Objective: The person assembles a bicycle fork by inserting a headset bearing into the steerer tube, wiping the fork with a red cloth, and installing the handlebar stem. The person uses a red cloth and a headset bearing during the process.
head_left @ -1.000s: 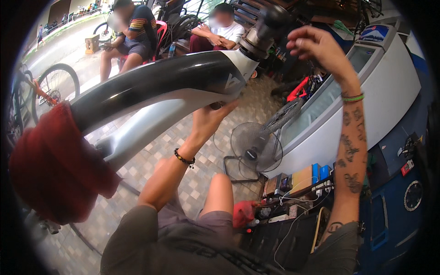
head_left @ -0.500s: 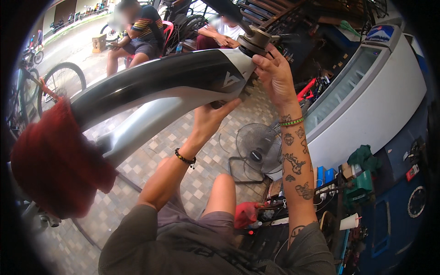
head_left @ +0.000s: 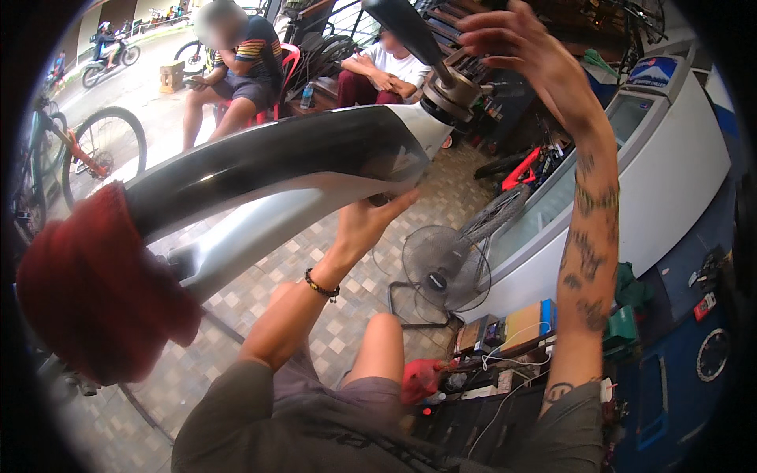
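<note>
A black and silver bicycle frame (head_left: pixel 276 158) slants across the view, its front end up at the right. From below, my left hand (head_left: pixel 367 229) grips it just behind the head tube, thumb along the silver underside and fingers partly hidden. A metal tool (head_left: pixel 451 96) with a long black handle (head_left: pixel 406 35) sits at the head tube's end. My right hand (head_left: pixel 528 55) is raised to the right of that handle, apart from it, its fingers stretched out and holding nothing. A dark red cloth (head_left: pixel 98 292) wraps the frame's other end at the left.
A standing fan (head_left: pixel 445 272) is on the tiled floor (head_left: pixel 315 268), beside a long white display fridge (head_left: pixel 654 165). Cluttered shelves hold a red bag (head_left: pixel 422 380). Two people sit beyond the frame, one on a red chair (head_left: pixel 290 59). A bicycle wheel (head_left: pixel 104 154) stands at the left.
My right hand has let go of the tool at the head tube and moved up and right. My left hand keeps its grip. The frame's front end sits slightly lower and further right.
</note>
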`<state>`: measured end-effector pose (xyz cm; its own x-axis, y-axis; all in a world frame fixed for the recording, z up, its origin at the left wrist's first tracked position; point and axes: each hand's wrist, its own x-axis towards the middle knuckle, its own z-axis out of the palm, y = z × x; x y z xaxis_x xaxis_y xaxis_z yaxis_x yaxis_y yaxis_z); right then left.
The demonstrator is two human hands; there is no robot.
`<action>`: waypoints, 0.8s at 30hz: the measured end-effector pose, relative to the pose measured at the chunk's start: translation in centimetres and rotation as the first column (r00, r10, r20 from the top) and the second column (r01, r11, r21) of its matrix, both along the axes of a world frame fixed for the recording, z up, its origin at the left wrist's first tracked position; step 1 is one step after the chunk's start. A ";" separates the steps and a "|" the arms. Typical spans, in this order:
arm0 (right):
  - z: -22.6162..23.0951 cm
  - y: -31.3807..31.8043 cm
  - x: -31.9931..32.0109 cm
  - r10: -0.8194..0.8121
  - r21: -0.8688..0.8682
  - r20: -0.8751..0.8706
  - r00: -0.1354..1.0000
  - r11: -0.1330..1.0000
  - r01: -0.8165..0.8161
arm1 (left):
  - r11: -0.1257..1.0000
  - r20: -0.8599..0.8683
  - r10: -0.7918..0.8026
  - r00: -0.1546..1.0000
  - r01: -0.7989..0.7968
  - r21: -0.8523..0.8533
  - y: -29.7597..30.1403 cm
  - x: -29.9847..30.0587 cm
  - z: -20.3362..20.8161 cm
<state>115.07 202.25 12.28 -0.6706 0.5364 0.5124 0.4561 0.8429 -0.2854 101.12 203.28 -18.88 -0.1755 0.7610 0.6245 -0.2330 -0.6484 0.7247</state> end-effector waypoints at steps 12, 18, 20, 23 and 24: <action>-0.7 4.8 -7.3 0.018 -0.344 0.620 0.784 0.904 0.252 | 0.999 0.095 -0.028 0.995 0.024 0.039 -0.3 0.5 0.0; -0.5 6.2 -7.0 0.075 -0.348 0.675 0.734 0.909 0.227 | 0.999 0.123 -0.033 0.992 0.028 0.042 -0.4 0.6 0.0; -0.4 6.3 -6.7 0.096 -0.356 0.663 0.742 0.913 0.200 | 0.999 0.102 -0.025 0.994 0.022 0.032 -0.4 0.6 -0.1; -0.3 5.9 -6.0 0.034 -0.317 0.563 0.826 0.932 0.177 | 0.999 0.134 -0.044 0.990 0.039 0.038 -0.1 0.5 -0.1; -0.3 5.6 -5.7 -0.012 -0.272 0.522 0.853 0.945 0.180 | 0.998 0.203 -0.047 0.978 0.036 0.059 -0.1 0.5 -0.1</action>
<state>109.37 207.84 11.96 -0.7264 0.6823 -0.0821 0.6808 0.6981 -0.2218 101.63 203.18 -19.01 -0.2722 0.7364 0.6194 -0.4000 -0.6721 0.6232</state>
